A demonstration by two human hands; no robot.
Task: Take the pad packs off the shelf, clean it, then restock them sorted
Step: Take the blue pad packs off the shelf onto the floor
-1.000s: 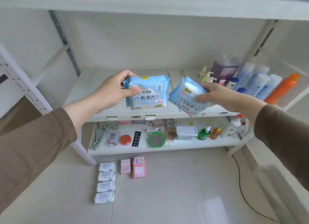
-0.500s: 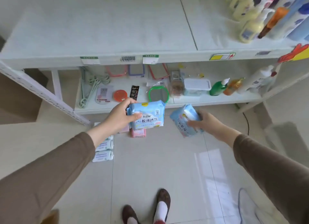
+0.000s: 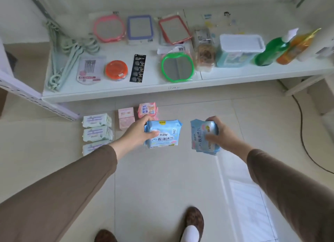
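Note:
My left hand (image 3: 138,132) grips a light blue pad pack (image 3: 163,134) by its left edge, low over the tiled floor. A second light blue pad pack (image 3: 202,137), turned on its side, is held in my right hand (image 3: 221,133), a little to the right of the first. On the floor in front of the bottom shelf (image 3: 126,91) lie white-and-purple pad packs (image 3: 96,128) in a column, pale pink packs (image 3: 126,118) and a brighter pink pack (image 3: 147,109) beside them.
The bottom shelf holds mirrors (image 3: 178,68), green hangers (image 3: 68,52), an orange tin (image 3: 116,70), a lidded box (image 3: 238,50) and bottles (image 3: 273,52). A black cable (image 3: 303,133) runs over the floor at right. My feet (image 3: 191,222) stand below the hands.
Both hands have carried the blue packs down from the upper shelf to just above the floor, and my view has tilted down to the bottom shelf and the packs on the floor.

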